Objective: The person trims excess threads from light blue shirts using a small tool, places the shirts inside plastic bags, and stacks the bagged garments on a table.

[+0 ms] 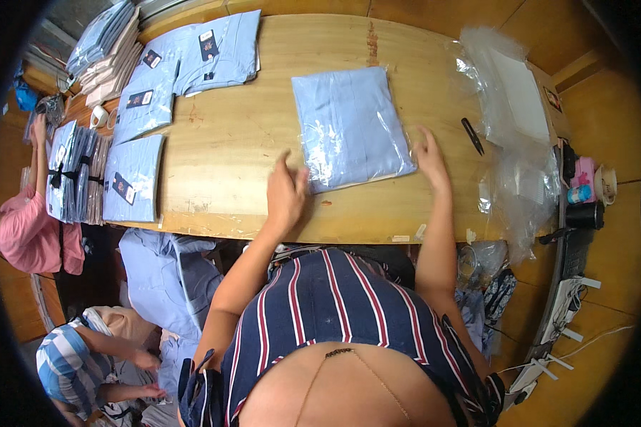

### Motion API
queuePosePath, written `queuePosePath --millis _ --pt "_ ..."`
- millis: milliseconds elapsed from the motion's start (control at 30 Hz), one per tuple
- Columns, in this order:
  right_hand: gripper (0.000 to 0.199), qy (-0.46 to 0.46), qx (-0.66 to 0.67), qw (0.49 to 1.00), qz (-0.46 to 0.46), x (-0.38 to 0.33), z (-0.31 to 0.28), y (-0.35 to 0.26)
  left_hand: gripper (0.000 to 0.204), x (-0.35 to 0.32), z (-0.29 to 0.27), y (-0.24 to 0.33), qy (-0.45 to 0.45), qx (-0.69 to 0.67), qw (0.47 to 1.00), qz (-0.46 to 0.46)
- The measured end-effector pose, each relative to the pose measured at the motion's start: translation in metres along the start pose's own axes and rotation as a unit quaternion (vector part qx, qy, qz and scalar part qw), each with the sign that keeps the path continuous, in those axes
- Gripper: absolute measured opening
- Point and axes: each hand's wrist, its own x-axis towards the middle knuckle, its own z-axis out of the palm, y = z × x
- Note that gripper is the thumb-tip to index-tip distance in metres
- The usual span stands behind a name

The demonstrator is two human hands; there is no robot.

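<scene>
A folded light blue garment in a clear plastic bag lies flat on the wooden table in front of me. By its lower left corner is my left hand, fingers loosely bent and apart, with nothing seen in it. My right hand is at the bag's right edge, its fingers also apart and holding nothing. Whether the fingertips touch the plastic, I cannot tell.
Tagged folded blue garments and a tied stack of bagged ones lie at left. Clear plastic bags spread over the right end, beside a black pointed tool. Two people work at left, one in a pink top.
</scene>
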Motion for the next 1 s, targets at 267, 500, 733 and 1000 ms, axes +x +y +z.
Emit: queuePosePath --millis 267,500,733,1000 --pt "0.05 0.159 -0.139 0.954 -0.214 -0.058 0.021 0.003 0.043 0.006 0.03 -0.008 0.091 0.071 0.95 0.29" --pt "0.013 0.274 0.133 0.892 -0.334 -0.087 -0.037 -0.113 0.007 0.037 -0.053 0.074 0.268 -0.054 0.883 0.381" --pt "0.018 0.302 -0.012 0.939 -0.165 -0.031 -0.008 -0.065 0.025 0.073 0.002 0.033 0.154 0.059 0.974 0.154" --pt "0.045 0.252 -0.302 0.91 -0.131 -0.05 0.08 -0.071 0.049 0.039 0.061 0.037 0.042 0.275 0.942 0.19"
